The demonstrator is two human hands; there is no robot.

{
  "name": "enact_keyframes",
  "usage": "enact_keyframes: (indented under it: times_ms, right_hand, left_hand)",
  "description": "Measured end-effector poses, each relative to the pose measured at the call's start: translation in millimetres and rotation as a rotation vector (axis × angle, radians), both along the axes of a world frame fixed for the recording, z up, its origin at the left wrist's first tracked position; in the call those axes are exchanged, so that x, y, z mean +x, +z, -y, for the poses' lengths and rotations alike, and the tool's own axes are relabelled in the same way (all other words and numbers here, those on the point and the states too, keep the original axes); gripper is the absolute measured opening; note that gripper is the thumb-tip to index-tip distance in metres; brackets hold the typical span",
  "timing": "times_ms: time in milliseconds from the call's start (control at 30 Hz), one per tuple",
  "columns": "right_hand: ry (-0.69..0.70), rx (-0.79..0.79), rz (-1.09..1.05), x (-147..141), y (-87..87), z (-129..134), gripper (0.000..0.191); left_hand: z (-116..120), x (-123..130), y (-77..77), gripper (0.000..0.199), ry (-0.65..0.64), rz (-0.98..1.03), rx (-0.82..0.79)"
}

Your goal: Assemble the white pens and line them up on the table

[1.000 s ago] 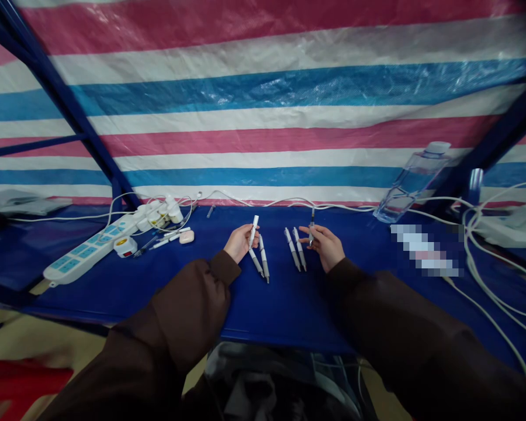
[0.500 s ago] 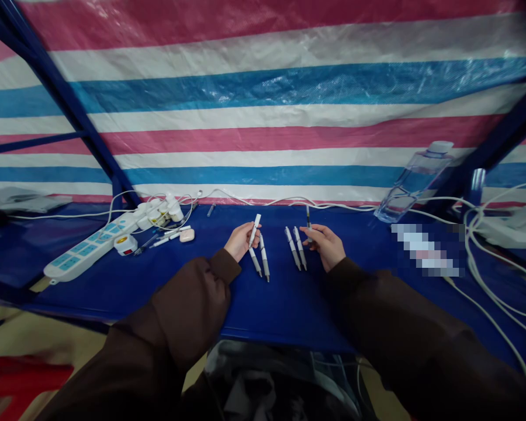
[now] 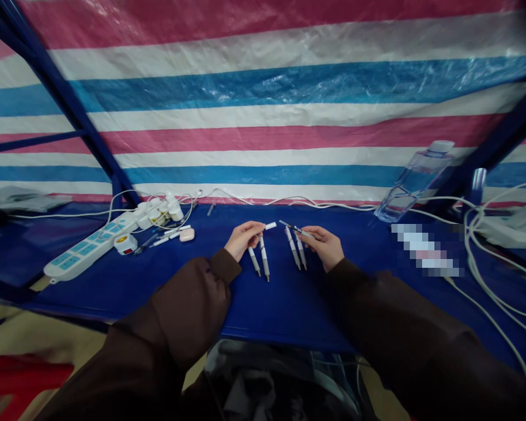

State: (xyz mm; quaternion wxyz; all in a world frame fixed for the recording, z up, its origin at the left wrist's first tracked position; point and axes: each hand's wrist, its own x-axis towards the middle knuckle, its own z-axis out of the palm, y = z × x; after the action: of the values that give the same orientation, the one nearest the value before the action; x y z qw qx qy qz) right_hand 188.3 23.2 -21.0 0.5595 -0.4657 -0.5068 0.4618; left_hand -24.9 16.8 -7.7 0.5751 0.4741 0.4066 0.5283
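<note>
My left hand is closed around a white pen barrel, whose pale end sticks out to the right. Facing it, my right hand pinches a pen refill by its grip end, with the thin tube pointing left. A small gap separates the two parts. Below my left hand lie two white-and-grey pens, their upper ends partly hidden by the fingers. Another pair of white-and-grey pens rests side by side just left of my right hand, one partly covered by it.
On the left of the blue table are a power strip with plugs, more pens and a pinkish case. To the right stand a water bottle and tangled white cables. A striped sheet hangs behind.
The barrel in my left hand has tipped from upright to pointing right. The refill in my right hand has swung from upright to pointing left, bringing their ends close together.
</note>
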Motion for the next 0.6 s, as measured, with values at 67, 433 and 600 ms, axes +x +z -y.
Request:
enact_keyframes:
  times_ms: [67,433,600]
  right_hand:
    - [0.023,0.037,0.026,0.4,-2.4,-0.7,0.036]
    - [-0.015,0.341,0.385,-1.5,4.1,11.5,0.018]
    - [0.020,0.398,0.401,-0.8,3.8,12.2,0.020]
  left_hand:
    - [0.1,-0.1,-0.4,0.029,-0.014,-0.020,0.022]
    - [-2.5,-2.1,-5.6,0.032,-0.053,-0.149,0.080]
    - [-5.1,-2.6,-6.4,0.033,-0.035,-0.145,0.050]
